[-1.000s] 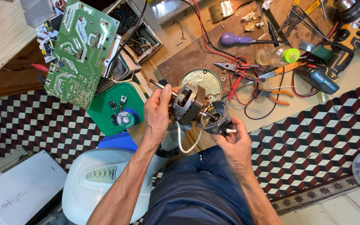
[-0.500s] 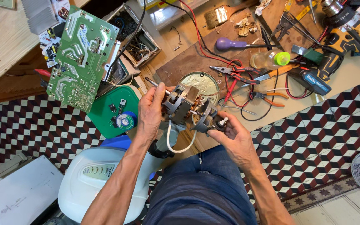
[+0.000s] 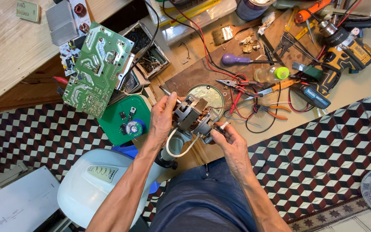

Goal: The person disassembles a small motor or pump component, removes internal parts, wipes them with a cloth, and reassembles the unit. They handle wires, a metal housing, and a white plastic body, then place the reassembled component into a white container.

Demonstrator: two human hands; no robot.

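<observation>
Hands meet over a small electric motor (image 3: 193, 117) in the head view, held in the air above the person's lap and just in front of the low wooden counter (image 3: 196, 75). The left hand (image 3: 162, 116) wraps its fingers around the motor's metal body from the left side — clenched on it, thumb over the top. The right hand (image 3: 229, 139) comes in from the lower right, its fingers pinched on the motor's end, where a short dark stub shows. A white cable (image 3: 180, 148) loops down from the motor between the two wrists.

Just behind the motor a round metal disc (image 3: 207, 93) lies on the counter, with red-handled pliers (image 3: 237, 84) and orange-handled cutters (image 3: 275, 87) beside it amid red and black wires. Farther back sit a purple-handled screwdriver (image 3: 237, 59), a paintbrush (image 3: 226, 34) and — at the right — a yellow and black cordless drill (image 3: 346, 53). A green circuit board (image 3: 95, 71) leans at the left, above a green tray (image 3: 123, 120) holding small parts. A white fan base (image 3: 95, 182) stands on the patterned tile floor (image 3: 323, 146) by the left forearm.
</observation>
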